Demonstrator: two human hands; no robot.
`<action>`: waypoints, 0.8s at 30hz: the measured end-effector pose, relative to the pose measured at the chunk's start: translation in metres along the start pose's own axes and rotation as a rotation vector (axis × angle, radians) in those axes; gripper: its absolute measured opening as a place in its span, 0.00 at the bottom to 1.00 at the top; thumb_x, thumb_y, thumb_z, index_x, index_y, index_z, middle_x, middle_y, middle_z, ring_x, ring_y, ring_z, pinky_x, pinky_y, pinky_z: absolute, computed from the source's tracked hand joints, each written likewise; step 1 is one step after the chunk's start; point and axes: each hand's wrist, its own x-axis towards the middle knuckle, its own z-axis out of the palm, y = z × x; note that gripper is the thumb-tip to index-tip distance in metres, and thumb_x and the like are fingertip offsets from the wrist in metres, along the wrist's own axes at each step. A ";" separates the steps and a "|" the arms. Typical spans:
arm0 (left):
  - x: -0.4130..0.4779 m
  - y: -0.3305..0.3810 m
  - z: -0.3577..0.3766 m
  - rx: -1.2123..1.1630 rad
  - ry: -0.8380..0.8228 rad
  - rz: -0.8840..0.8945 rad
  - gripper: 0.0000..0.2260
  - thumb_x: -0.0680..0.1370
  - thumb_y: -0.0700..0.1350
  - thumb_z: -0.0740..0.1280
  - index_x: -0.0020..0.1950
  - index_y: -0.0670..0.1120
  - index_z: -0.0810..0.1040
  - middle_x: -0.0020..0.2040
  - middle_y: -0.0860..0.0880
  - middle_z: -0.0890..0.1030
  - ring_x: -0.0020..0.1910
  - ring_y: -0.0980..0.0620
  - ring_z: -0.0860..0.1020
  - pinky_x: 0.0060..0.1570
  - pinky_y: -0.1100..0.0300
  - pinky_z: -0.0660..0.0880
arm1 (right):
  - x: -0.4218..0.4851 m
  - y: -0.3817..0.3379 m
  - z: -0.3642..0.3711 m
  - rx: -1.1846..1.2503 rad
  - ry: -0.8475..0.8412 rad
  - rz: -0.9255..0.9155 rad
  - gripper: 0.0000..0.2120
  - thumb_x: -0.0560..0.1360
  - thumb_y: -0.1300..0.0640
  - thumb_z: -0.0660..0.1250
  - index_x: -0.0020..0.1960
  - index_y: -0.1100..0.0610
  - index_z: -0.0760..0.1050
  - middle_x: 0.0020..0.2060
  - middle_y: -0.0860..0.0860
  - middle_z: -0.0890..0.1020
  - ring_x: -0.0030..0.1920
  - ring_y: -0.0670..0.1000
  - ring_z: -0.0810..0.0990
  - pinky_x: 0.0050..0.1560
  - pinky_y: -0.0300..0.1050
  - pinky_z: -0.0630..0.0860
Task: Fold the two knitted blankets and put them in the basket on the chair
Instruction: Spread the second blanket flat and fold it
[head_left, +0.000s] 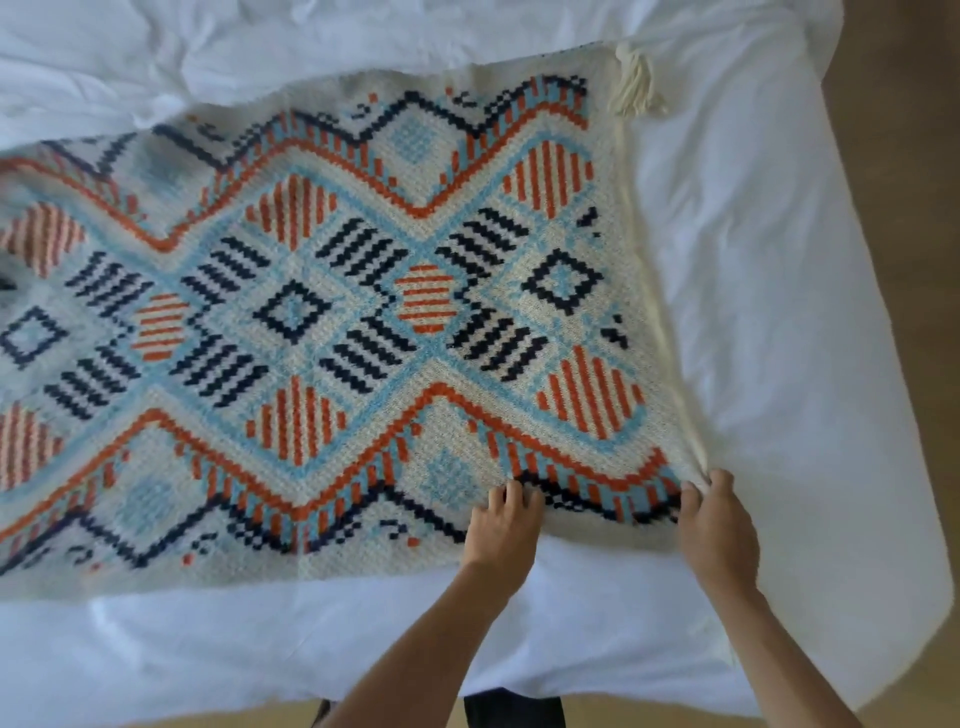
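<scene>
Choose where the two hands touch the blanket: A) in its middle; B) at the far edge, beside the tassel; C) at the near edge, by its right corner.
C: the left hand and right hand both sit at the near right corner of the knitted blanket.

Blanket (332, 322) lies spread on the bed (753, 260), running off to the left, its right edge short of the bed's right edge. Tassel (636, 83) sits at the blanket's far right corner. Left hand (501, 525) is on the blanket's near edge, right hand (719, 525) just beside it at the near right corner. Floor (904, 156) lies beyond the bed's right edge.
</scene>
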 end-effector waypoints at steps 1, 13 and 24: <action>0.000 0.006 -0.002 -0.026 -0.009 0.009 0.24 0.77 0.34 0.61 0.71 0.41 0.59 0.64 0.39 0.66 0.59 0.42 0.69 0.52 0.51 0.73 | 0.002 0.008 -0.004 0.000 0.012 0.019 0.11 0.79 0.59 0.59 0.57 0.67 0.68 0.46 0.68 0.79 0.44 0.67 0.78 0.35 0.49 0.66; -0.017 0.040 0.013 -0.080 -0.107 0.107 0.20 0.78 0.48 0.54 0.69 0.43 0.63 0.65 0.42 0.66 0.62 0.41 0.65 0.62 0.45 0.65 | -0.008 0.041 -0.018 0.030 0.016 0.069 0.16 0.76 0.54 0.63 0.56 0.67 0.70 0.46 0.65 0.78 0.44 0.64 0.78 0.40 0.54 0.74; 0.016 0.057 -0.012 -0.457 0.044 0.002 0.12 0.81 0.48 0.53 0.60 0.43 0.67 0.56 0.44 0.71 0.53 0.47 0.71 0.53 0.52 0.74 | -0.039 0.024 -0.037 0.275 -0.022 -0.053 0.05 0.76 0.61 0.60 0.49 0.56 0.64 0.41 0.54 0.75 0.38 0.56 0.76 0.32 0.51 0.72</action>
